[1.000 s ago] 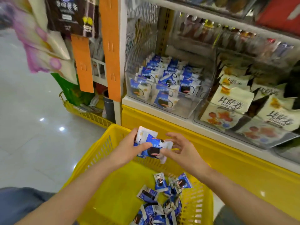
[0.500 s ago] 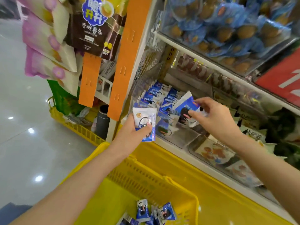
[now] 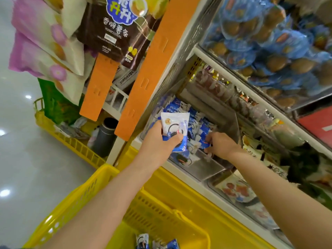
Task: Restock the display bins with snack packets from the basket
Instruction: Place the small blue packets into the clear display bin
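My left hand grips blue-and-white snack packets just in front of the clear display bin on the shelf. My right hand reaches inside that bin, its fingers pinching a blue packet among the rows of same packets standing there. Below, the yellow basket holds a few more blue packets at its bottom.
An orange strip hangs left of the bin, with hanging snack bags beside it. A neighbouring bin holds cream packets. The upper shelf carries blue-wrapped cakes. A second yellow basket and a grey cylinder stand on the floor.
My right hand has dropped lower into the bin with its packet. My left hand has risen slightly with its packets. The view has tilted upward and closer to the shelf.
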The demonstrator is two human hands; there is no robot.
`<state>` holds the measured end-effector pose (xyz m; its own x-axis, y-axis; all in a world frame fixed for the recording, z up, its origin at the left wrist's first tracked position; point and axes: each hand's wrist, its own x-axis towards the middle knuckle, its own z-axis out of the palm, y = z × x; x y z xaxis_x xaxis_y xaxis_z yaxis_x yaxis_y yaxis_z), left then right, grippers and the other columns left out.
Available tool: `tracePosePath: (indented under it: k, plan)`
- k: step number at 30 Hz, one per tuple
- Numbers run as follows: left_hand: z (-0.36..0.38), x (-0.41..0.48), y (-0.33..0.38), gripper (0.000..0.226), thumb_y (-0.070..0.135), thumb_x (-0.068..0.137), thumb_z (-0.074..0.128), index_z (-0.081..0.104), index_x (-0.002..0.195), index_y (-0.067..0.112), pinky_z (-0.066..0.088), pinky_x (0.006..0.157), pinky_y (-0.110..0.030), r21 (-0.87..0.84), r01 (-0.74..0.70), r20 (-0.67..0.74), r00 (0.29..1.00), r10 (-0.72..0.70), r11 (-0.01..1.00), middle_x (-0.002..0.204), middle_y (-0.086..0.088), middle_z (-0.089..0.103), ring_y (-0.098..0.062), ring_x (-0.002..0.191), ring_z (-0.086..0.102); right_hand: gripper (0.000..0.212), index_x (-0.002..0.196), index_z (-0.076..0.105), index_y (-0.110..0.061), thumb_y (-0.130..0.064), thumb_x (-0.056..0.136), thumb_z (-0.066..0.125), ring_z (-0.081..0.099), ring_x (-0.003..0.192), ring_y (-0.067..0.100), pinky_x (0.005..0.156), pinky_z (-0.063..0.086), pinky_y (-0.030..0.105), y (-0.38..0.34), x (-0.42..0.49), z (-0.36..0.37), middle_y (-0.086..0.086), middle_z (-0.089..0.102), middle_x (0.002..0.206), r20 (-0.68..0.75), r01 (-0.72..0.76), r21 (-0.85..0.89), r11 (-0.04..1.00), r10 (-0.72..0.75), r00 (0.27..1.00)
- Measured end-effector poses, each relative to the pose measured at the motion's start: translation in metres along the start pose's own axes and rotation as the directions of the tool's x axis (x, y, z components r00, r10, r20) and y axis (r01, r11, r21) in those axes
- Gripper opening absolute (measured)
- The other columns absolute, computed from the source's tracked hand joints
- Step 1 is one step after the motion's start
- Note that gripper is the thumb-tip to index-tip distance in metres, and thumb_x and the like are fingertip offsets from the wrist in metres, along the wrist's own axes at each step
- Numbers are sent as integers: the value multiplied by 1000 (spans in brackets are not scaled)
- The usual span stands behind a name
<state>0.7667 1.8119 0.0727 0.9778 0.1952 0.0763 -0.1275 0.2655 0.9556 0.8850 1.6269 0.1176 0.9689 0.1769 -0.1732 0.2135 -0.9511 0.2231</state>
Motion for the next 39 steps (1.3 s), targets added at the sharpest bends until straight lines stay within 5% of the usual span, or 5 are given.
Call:
tracePosePath:
  k: [12, 20, 28, 34, 39]
  plan:
    - [-1, 1, -4, 27, 8, 87, 60, 53, 96, 32, 49, 72, -19, -93, 193, 115, 977, -182, 977, 100, 9, 65, -4, 93, 63, 31, 124, 53, -21, -22, 93, 55, 60, 98, 17, 83, 50, 34, -12, -22, -5, -1, 59, 119, -298, 60, 238, 969, 14, 954]
    - [8, -18, 3, 28, 12, 89, 59, 60, 109, 32, 49, 70, -10, -34, 63, 288, 956, -50, 997, 105, 9, 70, -2, 99, 63, 23, 112, 54, -17, -32, 94, 51, 69, 81, 11, 72, 59, 27, -39, -91, -16, -5, 71, 89, -154, 163, 929, 331, -53, 987]
    - [8, -32, 5, 32, 26, 79, 63, 58, 111, 22, 52, 71, -19, -23, 156, 335, 932, -139, 988, 99, 1, 71, -10, 90, 67, 25, 102, 64, -14, -27, 81, 68, 71, 88, 17, 76, 58, 28, -17, -120, -7, 3, 74, 94, -110, 122, 986, 110, -107, 988]
    - [18, -36, 3, 13, 18, 82, 67, 58, 85, 26, 49, 74, -18, 316, -95, 117, 991, 60, 944, 86, 6, 63, -6, 86, 61, 44, 117, 42, -38, -40, 81, 66, 54, 87, -16, 77, 46, 8, -12, -139, 1, -36, 50, 104, -321, 363, 540, 759, -212, 923]
    - [26, -49, 6, 21, 21, 82, 68, 54, 83, 36, 43, 67, -7, 452, -267, 181, 962, 206, 851, 80, 14, 58, 6, 76, 55, 47, 129, 51, -35, -40, 83, 63, 36, 103, -14, 93, 31, 10, -15, -144, 3, -31, 42, 110, -412, 431, 382, 818, -267, 871]
